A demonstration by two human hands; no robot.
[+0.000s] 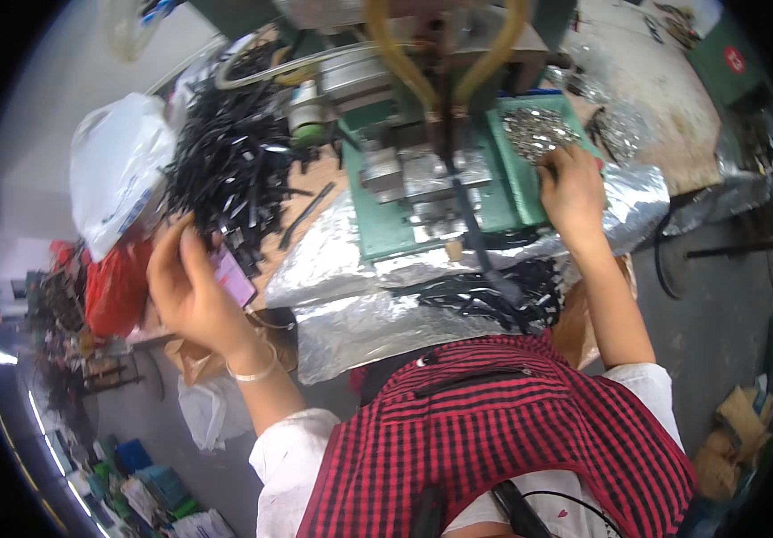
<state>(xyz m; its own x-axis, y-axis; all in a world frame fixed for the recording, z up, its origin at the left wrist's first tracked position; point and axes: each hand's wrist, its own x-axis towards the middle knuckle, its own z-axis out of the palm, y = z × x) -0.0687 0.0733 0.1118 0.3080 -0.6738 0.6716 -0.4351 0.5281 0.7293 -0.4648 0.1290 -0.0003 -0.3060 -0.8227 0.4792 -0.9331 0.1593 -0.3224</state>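
My left hand (187,289) is at the left, beside a large heap of black strips (225,170). Its fingers are loosely bent and apart from the thumb, with nothing visible between them. My right hand (574,193) reaches over the green tray (513,184) at the right. Its fingers are curled down at the small shiny metal pieces (534,130), and the fingertips are partly hidden. Between my hands stands a machine with a metal block (444,175) on a green base (382,238). A long dark strip or bar (474,224) slants from the block toward me, blurred.
More black strips (530,291) lie on silvery sheeting (341,332) in front of me. A pink card-like thing (234,280) lies beside my left hand. White (117,166) and red (117,287) plastic bags are at the left. Yellowish hoses (395,54) hang above the block.
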